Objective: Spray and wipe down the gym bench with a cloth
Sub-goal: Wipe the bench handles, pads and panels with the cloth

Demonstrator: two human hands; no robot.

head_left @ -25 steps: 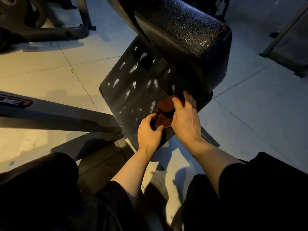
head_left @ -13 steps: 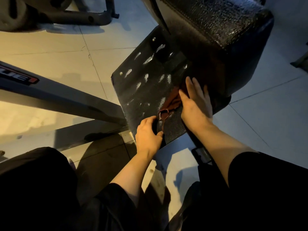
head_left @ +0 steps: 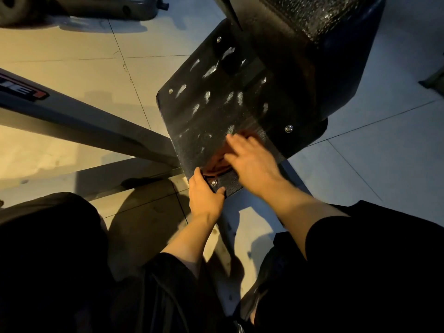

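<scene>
Dim, warm yellow light falls on the floor (head_left: 60,56) at left; the right side looks cooler and bluish. Hard dark shadows lie under the arms. The right hand (head_left: 249,159) is motion-blurred. Wet patches glint on the black plate (head_left: 204,109). Edges bend from wide-angle distortion.

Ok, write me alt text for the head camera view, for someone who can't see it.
A person's right hand presses a reddish cloth flat against a black textured plate under a gym bench pad, while the left hand grips the plate's lower corner. White smears dot the plate above the cloth.
</scene>
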